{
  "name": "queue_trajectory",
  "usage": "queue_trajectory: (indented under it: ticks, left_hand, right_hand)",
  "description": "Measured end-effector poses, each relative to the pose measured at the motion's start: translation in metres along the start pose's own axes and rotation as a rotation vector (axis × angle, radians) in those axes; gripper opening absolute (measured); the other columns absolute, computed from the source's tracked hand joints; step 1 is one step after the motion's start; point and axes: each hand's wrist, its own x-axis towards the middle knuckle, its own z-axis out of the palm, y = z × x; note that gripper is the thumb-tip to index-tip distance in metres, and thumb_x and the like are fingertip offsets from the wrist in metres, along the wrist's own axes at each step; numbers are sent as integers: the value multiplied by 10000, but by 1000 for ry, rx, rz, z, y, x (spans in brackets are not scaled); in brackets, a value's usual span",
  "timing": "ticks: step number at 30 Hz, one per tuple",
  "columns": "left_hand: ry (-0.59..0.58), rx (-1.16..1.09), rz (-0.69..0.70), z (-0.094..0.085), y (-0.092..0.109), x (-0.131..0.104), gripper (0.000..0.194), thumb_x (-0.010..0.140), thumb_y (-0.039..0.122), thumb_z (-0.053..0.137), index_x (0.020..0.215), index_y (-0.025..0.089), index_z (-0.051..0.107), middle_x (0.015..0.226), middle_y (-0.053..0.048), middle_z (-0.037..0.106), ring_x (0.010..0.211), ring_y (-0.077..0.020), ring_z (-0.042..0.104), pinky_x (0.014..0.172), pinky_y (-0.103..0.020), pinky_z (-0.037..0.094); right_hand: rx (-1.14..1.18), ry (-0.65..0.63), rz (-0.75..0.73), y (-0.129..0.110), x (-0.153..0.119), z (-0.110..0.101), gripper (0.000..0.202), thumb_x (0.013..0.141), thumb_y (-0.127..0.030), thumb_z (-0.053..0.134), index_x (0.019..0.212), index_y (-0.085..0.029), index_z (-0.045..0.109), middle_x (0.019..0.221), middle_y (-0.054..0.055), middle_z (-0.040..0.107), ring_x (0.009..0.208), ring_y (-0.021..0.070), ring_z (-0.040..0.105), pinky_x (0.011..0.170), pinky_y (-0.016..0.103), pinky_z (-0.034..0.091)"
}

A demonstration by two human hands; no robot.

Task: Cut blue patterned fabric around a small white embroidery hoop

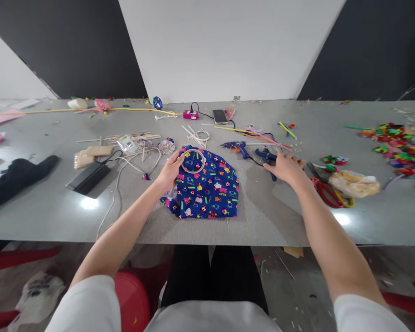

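A blue cloth with colourful cartoon prints (210, 189) lies on the grey table in front of me. My left hand (172, 173) is closed on a pale round hoop (203, 167) at the cloth's upper left. Over to the right, my right hand (286, 167) reaches to dark blue-handled pliers or cutters (270, 157), its fingers at the handles; whether they grip is unclear. A blue glue gun (238, 148) lies left of that tool. Another white ring (202, 135) rests behind the cloth.
Red-handled scissors (327, 191) and a plastic bag (354, 183) lie right of my right hand. A black box (90, 177), white cord and wooden sticks are on the left. Behind are a phone (220, 116) and a purple power block (191, 115). Colourful craft pieces (397, 147) spread far right.
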Motion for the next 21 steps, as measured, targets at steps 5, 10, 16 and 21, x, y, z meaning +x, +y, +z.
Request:
queue_trajectory:
  ticks: [5,10,16,21]
  left_hand:
    - [5,16,44,-4,-6,4,328,966,452,692,1250,287,683,1235,-28,774,1106,-263,749,871,-376,660]
    - [-8,89,78,-6,-11,6,360,964,519,689,1236,285,678,1236,-45,772,1112,-283,748,899,-421,653]
    - [25,156,125,-6,-9,7,380,943,533,707,1193,248,686,1175,-65,774,1094,-274,736,909,-391,630]
    - [33,211,174,-9,-8,10,360,950,527,678,1143,224,673,1117,-61,753,1029,-230,714,904,-339,592]
  right_hand:
    - [24,11,45,1,-1,0,797,1003,-648,485,1512,-37,442,1534,395,427,1385,556,456,1082,703,296]
    - [2,-10,4,2,-4,1,790,979,-696,487,1455,-66,517,1450,346,538,1360,534,490,1095,702,286]
    - [97,125,-42,5,-12,-18,711,1013,-657,429,1487,-136,522,1547,293,475,1393,514,458,1105,685,311]
    - [188,183,22,26,-48,-28,627,1042,-622,356,1433,-183,575,1344,231,652,1255,429,583,1091,597,373]
